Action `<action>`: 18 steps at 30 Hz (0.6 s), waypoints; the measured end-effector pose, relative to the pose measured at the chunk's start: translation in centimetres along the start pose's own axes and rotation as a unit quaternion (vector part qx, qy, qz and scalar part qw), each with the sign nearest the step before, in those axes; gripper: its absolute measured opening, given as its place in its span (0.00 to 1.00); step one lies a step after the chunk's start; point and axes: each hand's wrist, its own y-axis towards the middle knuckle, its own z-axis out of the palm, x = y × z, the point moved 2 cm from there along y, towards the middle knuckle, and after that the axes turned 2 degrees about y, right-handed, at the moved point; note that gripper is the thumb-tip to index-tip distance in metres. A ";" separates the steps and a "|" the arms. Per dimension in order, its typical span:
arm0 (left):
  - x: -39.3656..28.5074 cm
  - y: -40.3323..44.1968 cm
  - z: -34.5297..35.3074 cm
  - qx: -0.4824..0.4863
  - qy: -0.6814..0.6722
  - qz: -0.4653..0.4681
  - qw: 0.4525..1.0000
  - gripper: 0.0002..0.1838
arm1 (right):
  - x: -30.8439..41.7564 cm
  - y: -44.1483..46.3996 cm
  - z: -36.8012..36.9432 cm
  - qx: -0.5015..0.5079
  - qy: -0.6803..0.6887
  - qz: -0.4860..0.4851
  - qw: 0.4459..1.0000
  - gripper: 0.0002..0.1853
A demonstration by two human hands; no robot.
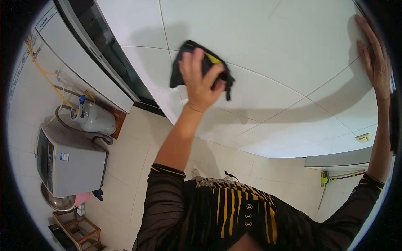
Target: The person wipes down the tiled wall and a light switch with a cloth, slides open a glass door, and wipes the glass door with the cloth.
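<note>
My left hand [199, 79] presses a dark cloth [178, 69] with a yellow patch against the white tiled wall [268, 46]. Its fingers are bent over the cloth, and a loose dark strip hangs off the cloth's right side. Far to the right, my right hand [374, 58] leans on the wall near its edge, fingers stretched out, with nothing in it. Below that hand is a light switch [363, 137] on the wall.
A sliding door [100, 50] borders the wall on the left. Beyond stand a gas cylinder [94, 118], a grey washing machine [79, 161], a metal basin [58, 197] and a wooden stool [79, 230]. A green-headed cleaning tool [324, 178] rests at lower right.
</note>
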 end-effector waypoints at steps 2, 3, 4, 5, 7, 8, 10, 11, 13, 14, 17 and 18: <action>3.4 0.4 -1.3 -0.045 0.017 0.005 0.999 0.20 | -0.1 -0.6 0.3 0.035 0.041 0.062 0.997 0.23; 5.0 0.6 -2.2 -0.066 0.024 0.010 0.998 0.21 | -0.2 -0.9 0.4 0.044 0.055 0.084 0.994 0.23; 6.3 0.7 -3.0 -0.082 0.012 0.011 0.997 0.20 | -0.4 -1.2 0.6 0.034 0.046 0.081 0.995 0.23; 7.6 0.9 -3.9 -0.097 0.000 0.013 0.995 0.20 | -0.2 -0.9 0.5 0.026 0.042 0.081 0.995 0.23; 9.9 1.0 -4.9 -0.110 0.033 0.011 0.993 0.21 | 0.2 0.1 -0.2 -0.002 0.022 0.038 0.999 0.23; 10.7 1.0 -5.2 -0.116 0.035 -0.017 0.993 0.21 | 0.3 0.4 -0.4 -0.013 0.013 0.016 1.000 0.23; 11.2 0.7 -5.1 -0.122 0.039 -0.045 0.991 0.21 | 0.6 0.6 -0.6 -0.044 0.004 -0.021 0.999 0.23; 10.9 0.6 -4.8 -0.127 0.032 -0.052 0.990 0.21 | 0.6 1.0 -0.8 -0.056 0.005 -0.029 0.998 0.23; 9.2 0.6 -4.4 -0.122 0.005 -0.062 0.991 0.20 | 0.6 1.9 -1.3 -0.056 0.019 -0.061 0.996 0.22; 8.1 0.6 -4.0 -0.103 -0.006 -0.033 0.994 0.19 | 0.7 2.2 -1.5 -0.053 0.026 -0.075 0.995 0.22; 5.2 0.1 -2.9 -0.034 0.009 -0.002 0.999 0.19 | 0.5 2.1 -1.3 -0.041 0.013 -0.079 0.996 0.22; 5.3 0.3 -3.0 -0.040 0.006 -0.006 0.999 0.20 | 0.5 2.2 -1.2 -0.043 0.012 -0.081 0.996 0.22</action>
